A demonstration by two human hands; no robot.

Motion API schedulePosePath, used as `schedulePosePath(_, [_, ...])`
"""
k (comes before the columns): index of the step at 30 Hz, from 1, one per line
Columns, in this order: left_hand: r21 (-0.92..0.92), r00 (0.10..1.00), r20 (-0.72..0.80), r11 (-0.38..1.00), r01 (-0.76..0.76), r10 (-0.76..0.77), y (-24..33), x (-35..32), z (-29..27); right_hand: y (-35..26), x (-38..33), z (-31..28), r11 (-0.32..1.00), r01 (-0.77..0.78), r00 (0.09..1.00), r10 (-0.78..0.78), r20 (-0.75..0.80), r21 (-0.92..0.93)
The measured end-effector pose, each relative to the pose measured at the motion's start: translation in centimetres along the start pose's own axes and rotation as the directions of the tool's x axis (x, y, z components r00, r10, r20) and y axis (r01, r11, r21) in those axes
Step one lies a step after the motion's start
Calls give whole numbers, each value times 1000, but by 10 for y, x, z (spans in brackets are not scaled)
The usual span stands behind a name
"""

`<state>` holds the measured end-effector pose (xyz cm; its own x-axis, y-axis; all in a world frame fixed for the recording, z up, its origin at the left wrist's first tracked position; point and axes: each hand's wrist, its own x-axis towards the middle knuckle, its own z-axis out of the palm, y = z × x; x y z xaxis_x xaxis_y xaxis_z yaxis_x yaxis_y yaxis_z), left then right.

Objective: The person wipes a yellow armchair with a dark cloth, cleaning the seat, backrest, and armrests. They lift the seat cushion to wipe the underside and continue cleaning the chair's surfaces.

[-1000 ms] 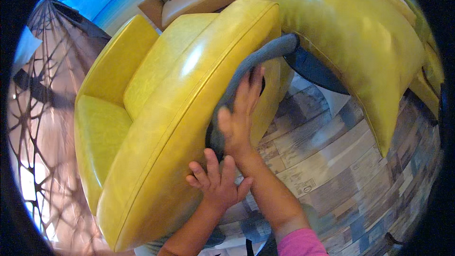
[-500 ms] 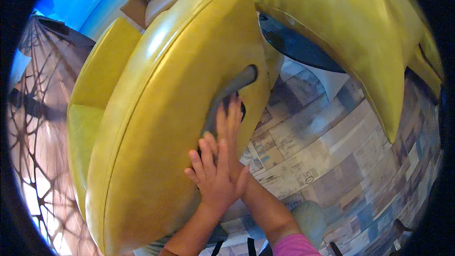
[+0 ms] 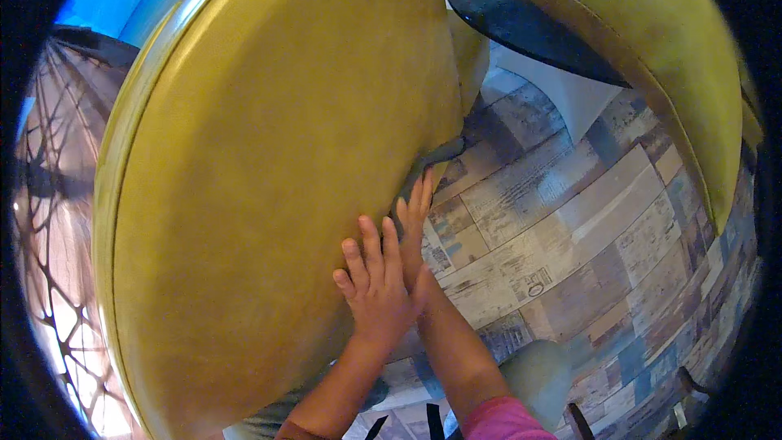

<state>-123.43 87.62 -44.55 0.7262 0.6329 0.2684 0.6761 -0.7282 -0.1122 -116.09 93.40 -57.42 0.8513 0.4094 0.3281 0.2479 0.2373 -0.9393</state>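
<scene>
A large rounded yellow upholstered seat, leather-like [image 3: 269,138], stands tilted in front of me, its broad face toward my hands. My left hand [image 3: 379,285] has its fingers stretched and spread against the lower right part of that face. Just beyond it, my right hand [image 3: 414,224] lies along the seat's right edge with its fingers extended, its wrist passing behind the left hand. Close to the right fingertips a dark grey strip [image 3: 444,151] shows at the edge, seen nearly side-on. Neither hand is wrapped around anything.
Another curved yellow upholstered piece [image 3: 684,57] arches at the upper right. Beside it are a dark round tabletop [image 3: 529,24] and a pale pointed base [image 3: 562,90]. Patchwork-patterned flooring [image 3: 562,244] spreads to the right. A dark web-like lattice [image 3: 57,261] stands at the left.
The yellow seat has turned and fills more of the picture, its far rim moving up and left. The grey strip is now mostly hidden. Both hands stay against the seat.
</scene>
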Motion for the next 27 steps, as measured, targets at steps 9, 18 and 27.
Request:
schedulePosePath(9, [413,973,-176,909,-63,147,-17,0,24,84,-71,13,425,-622,679,710,184,657])
schedulePosePath(18, [503,932,-168,842,-198,319,-29,3,27,152,-74,31,250,-496,692,692,206,831])
schedulePosePath(27, [517,940,-165,838,-176,299,-42,-9,31,80,-68,30,22,-410,548,805,227,912])
